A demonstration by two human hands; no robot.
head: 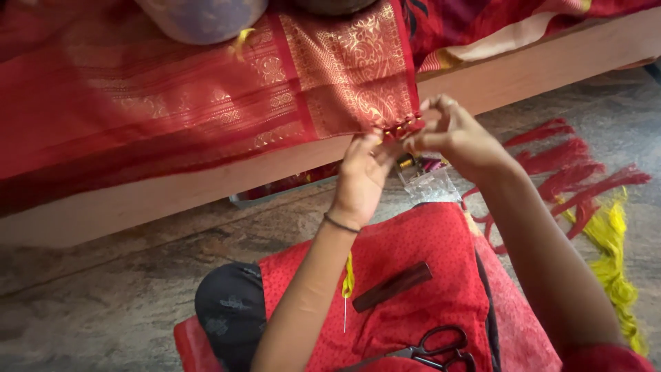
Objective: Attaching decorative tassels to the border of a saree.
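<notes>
A red cloth with gold woven borders (pixel 206 103) drapes over a wooden ledge (pixel 172 196). My left hand (pixel 361 176) pinches the cloth's corner edge from below, near small gold beads (pixel 403 128). My right hand (pixel 454 134) grips the same beaded edge, fingers pinched together just right of the left hand. A needle with yellow thread (pixel 346 293) hangs beside my left forearm. A dark band circles my left wrist.
Black-handled scissors (pixel 441 350) and a dark brown strip (pixel 392 286) lie on the red dotted fabric (pixel 413 262) over my lap. A clear plastic packet (pixel 427 180) sits behind the hands. Red tassels (pixel 571 172) and yellow threads (pixel 613 262) lie on the stone floor at right.
</notes>
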